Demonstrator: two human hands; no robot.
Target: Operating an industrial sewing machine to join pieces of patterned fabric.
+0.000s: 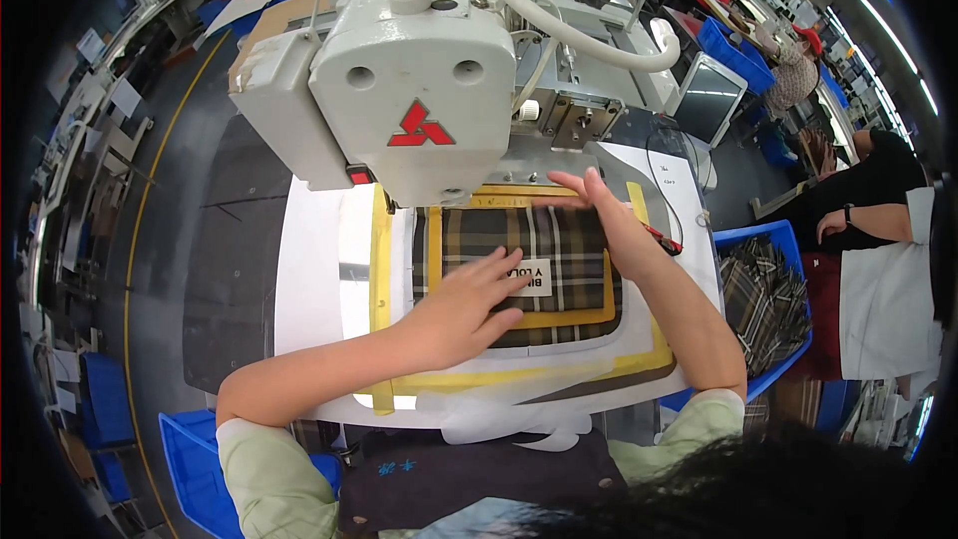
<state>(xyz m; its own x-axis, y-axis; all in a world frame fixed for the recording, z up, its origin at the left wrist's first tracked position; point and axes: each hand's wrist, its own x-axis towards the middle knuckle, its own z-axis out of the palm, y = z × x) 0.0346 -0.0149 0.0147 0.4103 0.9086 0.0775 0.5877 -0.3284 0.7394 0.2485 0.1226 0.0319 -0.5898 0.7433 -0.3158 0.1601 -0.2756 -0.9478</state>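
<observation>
My left hand (pixel 454 314) lies flat with its fingers spread over a dark plaid fabric piece (pixel 579 284), its fingertips at a small white label (pixel 540 284). The fingers partly cover that label. Around the fabric runs a yellow inner frame (pixel 569 318). My right hand (pixel 611 225) is raised on edge at the fabric's far right corner, fingers stretched out and slightly blurred. Nothing shows in its grasp. Just beyond the hands stands the white head of an industrial sewing machine (pixel 409 70). A red-and-black hand tool (pixel 667 241) lies to the right of my right wrist.
Yellow tape strips (pixel 380 289) border a white sheet (pixel 309 309) under the fabric. A blue bin (pixel 795 339) of plaid pieces stands at the right, another blue bin (pixel 200 469) at the lower left. A screen (pixel 711 100) stands far right. A co-worker's arm (pixel 878 223) shows beyond the bin.
</observation>
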